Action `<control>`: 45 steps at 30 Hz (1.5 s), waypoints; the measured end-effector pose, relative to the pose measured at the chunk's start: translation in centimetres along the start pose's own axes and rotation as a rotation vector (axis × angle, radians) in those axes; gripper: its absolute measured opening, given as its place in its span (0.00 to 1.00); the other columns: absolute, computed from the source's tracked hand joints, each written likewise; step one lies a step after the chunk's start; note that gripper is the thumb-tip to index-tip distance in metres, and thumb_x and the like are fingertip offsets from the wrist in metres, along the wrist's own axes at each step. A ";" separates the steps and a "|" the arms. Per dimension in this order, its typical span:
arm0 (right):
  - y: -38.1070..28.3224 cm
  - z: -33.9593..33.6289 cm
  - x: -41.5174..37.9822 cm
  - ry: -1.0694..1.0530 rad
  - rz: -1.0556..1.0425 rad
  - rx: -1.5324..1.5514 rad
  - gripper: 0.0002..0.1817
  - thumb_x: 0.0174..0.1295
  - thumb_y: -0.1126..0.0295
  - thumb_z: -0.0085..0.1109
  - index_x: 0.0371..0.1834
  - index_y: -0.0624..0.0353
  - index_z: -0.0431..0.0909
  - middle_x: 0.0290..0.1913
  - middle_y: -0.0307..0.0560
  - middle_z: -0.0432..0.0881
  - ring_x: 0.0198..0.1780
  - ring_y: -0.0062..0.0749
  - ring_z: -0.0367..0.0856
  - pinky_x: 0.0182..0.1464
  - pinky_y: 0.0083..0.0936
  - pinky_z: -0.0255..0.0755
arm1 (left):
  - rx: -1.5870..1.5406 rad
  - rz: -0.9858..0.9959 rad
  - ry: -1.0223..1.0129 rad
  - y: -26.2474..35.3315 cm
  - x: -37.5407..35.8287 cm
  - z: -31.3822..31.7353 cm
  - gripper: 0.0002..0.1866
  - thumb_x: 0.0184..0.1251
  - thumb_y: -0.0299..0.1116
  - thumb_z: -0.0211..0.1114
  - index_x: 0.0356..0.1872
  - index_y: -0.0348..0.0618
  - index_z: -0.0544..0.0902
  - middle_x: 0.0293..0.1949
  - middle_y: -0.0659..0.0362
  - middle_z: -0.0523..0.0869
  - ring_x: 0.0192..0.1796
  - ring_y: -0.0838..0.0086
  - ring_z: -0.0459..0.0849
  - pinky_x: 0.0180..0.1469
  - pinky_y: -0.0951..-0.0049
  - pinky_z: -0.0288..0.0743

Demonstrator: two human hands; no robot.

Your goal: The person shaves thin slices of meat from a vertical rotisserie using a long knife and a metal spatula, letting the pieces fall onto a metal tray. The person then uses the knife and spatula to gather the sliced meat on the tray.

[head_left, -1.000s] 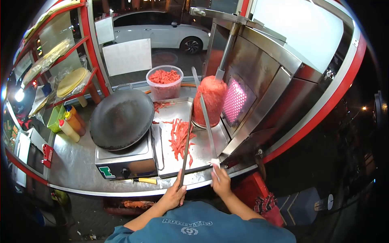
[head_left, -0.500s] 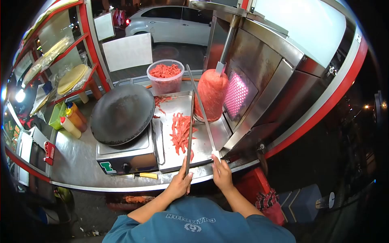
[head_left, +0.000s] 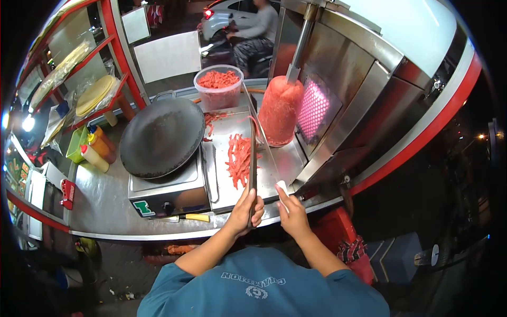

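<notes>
Head view: the knife (head_left: 269, 152), seen across the meat cone (head_left: 281, 115) a second ago, is now seen along its left edge. Gripped by the right hand (head_left: 293, 215), it is slanted, tip pointed forward-left; the dark tool (head_left: 253, 165), clasped by the left hand (head_left: 247, 212), is pointed forward.

I see a slim knife (head_left: 265, 143), white handle low, blade slanting toward eleven o'clock. A long dark tool (head_left: 253, 166) points to twelve beside it. The red meat cone (head_left: 281, 113) stands at the handle's twelve; loose red strips (head_left: 238, 161) lie at the tool's nine.
</notes>
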State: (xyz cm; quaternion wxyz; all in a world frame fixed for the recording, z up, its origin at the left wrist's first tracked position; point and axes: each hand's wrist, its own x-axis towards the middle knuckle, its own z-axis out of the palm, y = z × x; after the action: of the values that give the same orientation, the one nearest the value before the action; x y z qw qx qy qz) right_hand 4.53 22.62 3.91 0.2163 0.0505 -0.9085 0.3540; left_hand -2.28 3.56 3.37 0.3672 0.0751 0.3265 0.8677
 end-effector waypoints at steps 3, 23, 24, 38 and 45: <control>1.2 -0.3 -6.1 -0.124 0.173 0.158 0.29 0.76 0.78 0.59 0.80 0.51 0.75 0.38 0.49 0.79 0.25 0.30 0.83 0.30 0.28 0.78 | -0.239 -0.049 -0.049 -1.0 -0.2 -2.4 0.21 0.92 0.52 0.47 0.76 0.66 0.62 0.33 0.64 0.71 0.19 0.85 0.66 0.18 0.82 0.65; 5.6 1.9 -3.5 0.095 0.099 0.511 0.23 0.77 0.80 0.60 0.75 0.59 0.78 0.48 0.52 0.83 0.24 0.21 0.79 0.24 0.24 0.76 | 0.646 -0.060 0.045 -2.2 -8.9 -3.3 0.41 0.92 0.39 0.46 0.90 0.58 0.29 0.29 0.61 0.71 0.23 0.76 0.72 0.28 0.75 0.74; 4.7 1.7 -1.1 0.121 0.010 0.488 0.24 0.77 0.79 0.60 0.75 0.59 0.78 0.44 0.49 0.82 0.24 0.22 0.79 0.25 0.24 0.76 | 0.650 -0.074 0.067 -2.2 -8.5 -3.2 0.41 0.91 0.37 0.47 0.90 0.59 0.29 0.30 0.60 0.72 0.23 0.76 0.72 0.28 0.74 0.75; 4.3 2.0 -0.9 0.232 -0.157 0.018 0.25 0.74 0.80 0.63 0.73 0.57 0.81 0.38 0.51 0.78 0.28 0.35 0.79 0.32 0.32 0.75 | 0.807 0.007 0.115 -2.4 -5.2 -2.5 0.42 0.90 0.39 0.50 0.90 0.60 0.32 0.28 0.60 0.76 0.21 0.76 0.76 0.27 0.71 0.77; 7.3 2.0 -13.6 0.117 0.045 0.114 0.25 0.73 0.82 0.61 0.73 0.58 0.81 0.43 0.57 0.83 0.36 0.44 0.86 0.39 0.35 0.80 | 0.801 0.027 0.124 -0.9 -3.8 -0.7 0.42 0.90 0.39 0.50 0.90 0.60 0.32 0.25 0.62 0.73 0.19 0.77 0.75 0.24 0.73 0.76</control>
State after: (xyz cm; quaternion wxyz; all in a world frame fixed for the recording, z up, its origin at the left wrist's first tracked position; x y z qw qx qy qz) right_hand 14.28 25.93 -7.79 0.2578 0.0214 -0.8735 0.4123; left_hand 0.80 1.07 2.69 0.2773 0.1640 0.6592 0.6794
